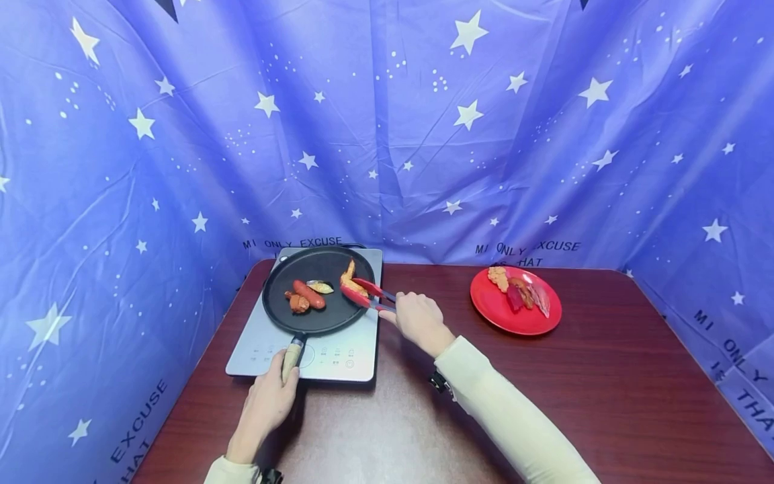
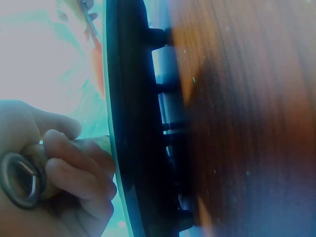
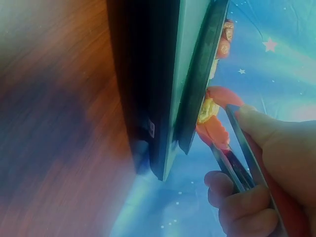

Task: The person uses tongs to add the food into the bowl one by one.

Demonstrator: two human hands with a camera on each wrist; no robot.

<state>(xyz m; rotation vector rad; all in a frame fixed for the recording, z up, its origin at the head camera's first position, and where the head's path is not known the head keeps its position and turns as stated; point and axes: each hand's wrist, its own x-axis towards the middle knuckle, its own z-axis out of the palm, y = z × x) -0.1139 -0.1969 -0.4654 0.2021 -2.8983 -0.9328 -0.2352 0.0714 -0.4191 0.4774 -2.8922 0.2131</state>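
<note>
At the brown wooden desk (image 1: 605, 376), red-tipped tongs (image 1: 361, 300) are clasped by right grip (image 1: 420, 321), beige handle (image 1: 291, 359) by left grip (image 1: 272, 398), golden food (image 1: 349, 277) pinched, steadiness seemingly needed.

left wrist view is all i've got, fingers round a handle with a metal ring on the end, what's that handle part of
Observer: In the head view, the handle belongs to a round black pan.

Operator: ok and what's the right hand got

Observer: The right hand holds tongs with a golden piece of food between their red tips.

Operator: anything else out on the table

Observer: Yes, a red plate with several food pieces on it stands to the right of the cooktop.
</note>
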